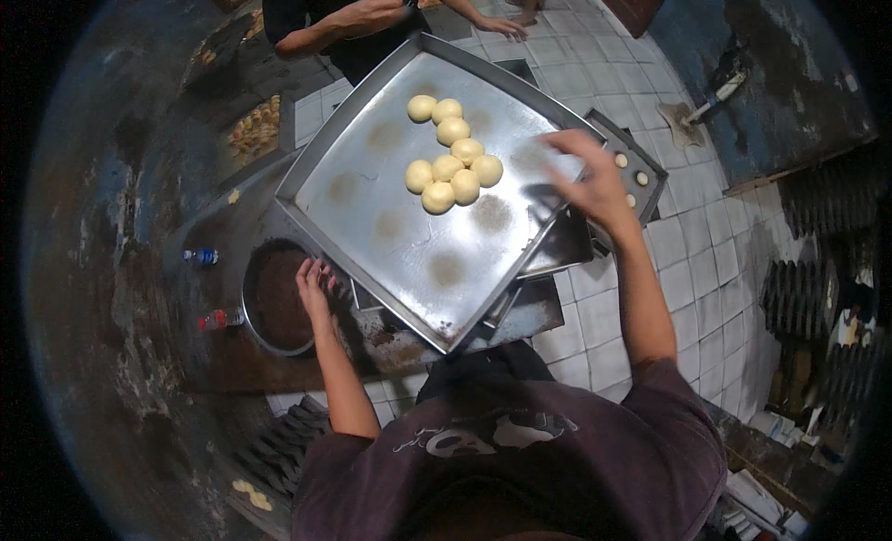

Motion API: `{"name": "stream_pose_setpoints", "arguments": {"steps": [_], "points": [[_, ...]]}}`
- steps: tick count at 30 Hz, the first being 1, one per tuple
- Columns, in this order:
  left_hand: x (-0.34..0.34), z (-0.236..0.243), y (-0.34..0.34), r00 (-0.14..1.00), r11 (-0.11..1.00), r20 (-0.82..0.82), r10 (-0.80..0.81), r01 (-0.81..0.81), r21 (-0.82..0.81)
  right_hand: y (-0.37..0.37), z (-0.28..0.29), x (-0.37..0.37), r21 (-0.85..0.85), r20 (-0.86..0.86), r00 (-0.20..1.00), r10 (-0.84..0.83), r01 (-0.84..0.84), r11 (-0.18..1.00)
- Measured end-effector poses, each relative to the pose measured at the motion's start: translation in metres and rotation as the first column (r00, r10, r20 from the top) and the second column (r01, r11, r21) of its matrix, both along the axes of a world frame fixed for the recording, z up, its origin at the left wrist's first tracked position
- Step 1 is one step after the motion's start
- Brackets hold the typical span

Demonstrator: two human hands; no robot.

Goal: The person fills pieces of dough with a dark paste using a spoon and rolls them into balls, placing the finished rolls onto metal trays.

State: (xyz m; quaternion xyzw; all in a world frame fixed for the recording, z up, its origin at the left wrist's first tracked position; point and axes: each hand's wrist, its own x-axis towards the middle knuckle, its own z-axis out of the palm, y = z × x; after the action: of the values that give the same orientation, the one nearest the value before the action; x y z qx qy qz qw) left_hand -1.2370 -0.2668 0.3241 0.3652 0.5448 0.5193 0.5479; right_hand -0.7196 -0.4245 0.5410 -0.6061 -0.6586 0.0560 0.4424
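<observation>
Metal tray point(400, 262), with yellow dough balls point(466, 152) set left of the right hand point(587, 174), grip too blurred to tell; left hand point(316, 285) held open, round bowl point(246, 299) alongside.

Left fingers point(305, 273) loosely spread, right fingers point(569, 143) blurred

Had the left hand point(317, 288) beside a dark round bowl point(269, 295), fingers loosely spread, and the right hand point(589, 174), blurred, at the right side of a large metal tray point(372, 206), with a pale thing at its fingers, too blurred to make out. Saw nine yellow dough balls point(452, 130) close together on that tray in a crooked cluster. Noticed also a smaller tray point(659, 182) with whitish pieces point(642, 178) past the right hand, a blue-labelled bottle point(202, 257) and a red-labelled bottle point(220, 319) left of the bowl, and a co-worker's hand point(369, 17) beyond the tray's far edge.
</observation>
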Motion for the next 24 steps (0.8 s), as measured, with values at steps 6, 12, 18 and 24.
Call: {"name": "stream_pose_setpoints", "arguments": {"steps": [6, 12, 18, 24], "points": [[0.016, 0.064, -0.12, 0.986, 0.98, 0.059, 0.158, -0.164, 0.112, 0.07, -0.027, -0.017, -0.277, 0.536, 0.756, 0.376, -0.263, 0.924], [0.049, 0.112, -0.174, 0.994, 0.977, 0.053, 0.099, -0.107, 0.182, 0.107, -0.044, -0.004, -0.321, 0.557, 0.725, 0.406, -0.263, 0.91], [0.103, 0.17, -0.182, 0.941, 0.931, 0.247, -0.233, 0.142, 0.337, 0.062, 0.031, 0.005, -0.666, -0.329, 0.874, 0.359, -0.484, 0.568], [0.165, 0.212, -0.154, 0.843, 0.849, 0.283, -0.457, 0.318, 0.422, -0.022, 0.037, -0.143, -0.134, -0.623, 0.689, 0.371, -0.561, 0.817]]}}
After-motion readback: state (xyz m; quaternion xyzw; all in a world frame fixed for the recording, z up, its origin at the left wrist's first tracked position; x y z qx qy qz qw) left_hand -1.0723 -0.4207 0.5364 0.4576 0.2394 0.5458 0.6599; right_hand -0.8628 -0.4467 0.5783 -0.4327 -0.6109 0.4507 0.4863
